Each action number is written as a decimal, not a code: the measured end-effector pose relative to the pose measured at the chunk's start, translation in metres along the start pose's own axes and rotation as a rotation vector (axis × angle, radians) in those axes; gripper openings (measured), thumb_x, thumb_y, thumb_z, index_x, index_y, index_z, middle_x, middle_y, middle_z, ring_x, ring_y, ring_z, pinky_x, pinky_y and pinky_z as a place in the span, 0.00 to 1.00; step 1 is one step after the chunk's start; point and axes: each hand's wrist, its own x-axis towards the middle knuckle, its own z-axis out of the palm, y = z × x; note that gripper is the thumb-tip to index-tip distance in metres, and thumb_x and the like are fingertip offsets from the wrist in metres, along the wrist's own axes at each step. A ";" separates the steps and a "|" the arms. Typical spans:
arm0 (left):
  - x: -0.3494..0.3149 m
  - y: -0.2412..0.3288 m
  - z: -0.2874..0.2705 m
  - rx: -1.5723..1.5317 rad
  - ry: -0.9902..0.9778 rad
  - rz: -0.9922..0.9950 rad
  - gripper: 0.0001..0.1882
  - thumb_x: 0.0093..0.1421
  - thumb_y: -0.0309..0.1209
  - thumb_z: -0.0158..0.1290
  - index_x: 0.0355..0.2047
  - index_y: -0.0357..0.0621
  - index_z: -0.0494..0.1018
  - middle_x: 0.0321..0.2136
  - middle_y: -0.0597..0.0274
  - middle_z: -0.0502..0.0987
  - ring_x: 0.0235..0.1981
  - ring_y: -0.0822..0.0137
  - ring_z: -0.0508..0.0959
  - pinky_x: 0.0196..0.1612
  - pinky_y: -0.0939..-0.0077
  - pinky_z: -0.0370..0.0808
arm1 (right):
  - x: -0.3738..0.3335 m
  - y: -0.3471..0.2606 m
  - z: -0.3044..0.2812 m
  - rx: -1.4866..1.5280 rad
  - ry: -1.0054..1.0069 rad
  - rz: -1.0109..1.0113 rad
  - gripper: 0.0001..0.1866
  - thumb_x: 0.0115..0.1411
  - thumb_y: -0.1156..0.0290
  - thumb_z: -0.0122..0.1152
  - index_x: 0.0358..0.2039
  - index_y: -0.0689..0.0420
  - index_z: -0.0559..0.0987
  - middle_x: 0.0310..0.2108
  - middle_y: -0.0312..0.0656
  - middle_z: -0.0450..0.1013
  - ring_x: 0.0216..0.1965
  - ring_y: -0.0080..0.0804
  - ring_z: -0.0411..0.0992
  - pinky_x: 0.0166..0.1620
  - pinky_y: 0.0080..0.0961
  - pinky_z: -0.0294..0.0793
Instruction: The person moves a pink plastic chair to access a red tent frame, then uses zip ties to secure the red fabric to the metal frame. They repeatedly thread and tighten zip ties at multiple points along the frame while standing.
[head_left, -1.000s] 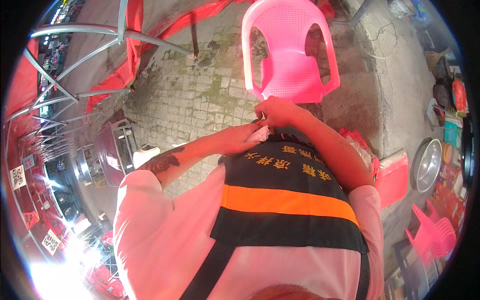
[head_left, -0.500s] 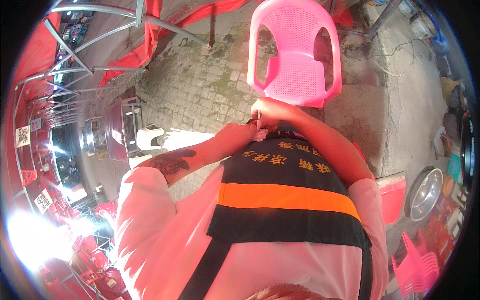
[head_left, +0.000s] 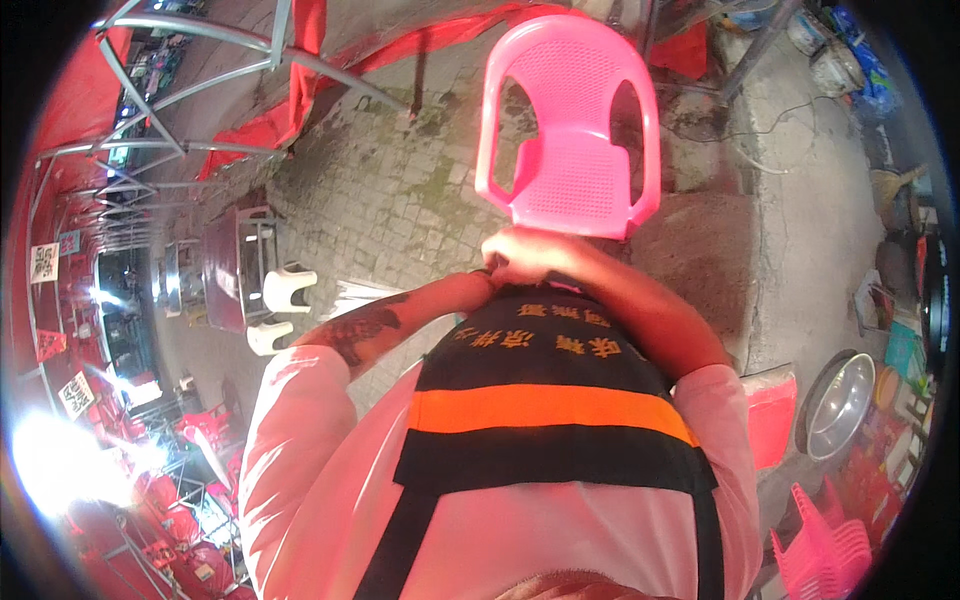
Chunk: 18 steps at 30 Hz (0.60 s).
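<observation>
In front of my belly, my two hands meet at the lower edge of a black apron point(head_left: 520, 340) with an orange band. The fingers of my right hand point(head_left: 525, 256) are curled closed and lie over those of my left hand point(head_left: 482, 287). My left hand is closed too, partly covered by the right one. Whatever lies between them is hidden. A pink plastic armchair point(head_left: 575, 165) with a perforated seat and back stands just beyond my hands, apart from them.
Left of me are a dark red table point(head_left: 225, 270) and white stools point(head_left: 289, 287). Metal frame poles point(head_left: 190, 25) with red cloth rise at the far left. On the right are a metal basin point(head_left: 840, 405), a red box-like thing point(head_left: 772, 420) and stacked pink chairs point(head_left: 825, 545).
My hands have drawn closer together, the right now covering more of the left. A small pale thing seen between them earlier no longer shows. The view has shifted slightly.
</observation>
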 end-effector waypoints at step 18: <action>-0.050 0.017 -0.064 0.224 -0.378 0.138 0.28 0.62 0.31 0.56 0.63 0.38 0.70 0.56 0.51 0.77 0.57 0.57 0.74 0.60 0.63 0.70 | -0.014 0.059 0.014 0.399 -0.034 0.089 0.19 0.58 0.61 0.60 0.46 0.58 0.79 0.35 0.43 0.78 0.34 0.34 0.78 0.30 0.38 0.81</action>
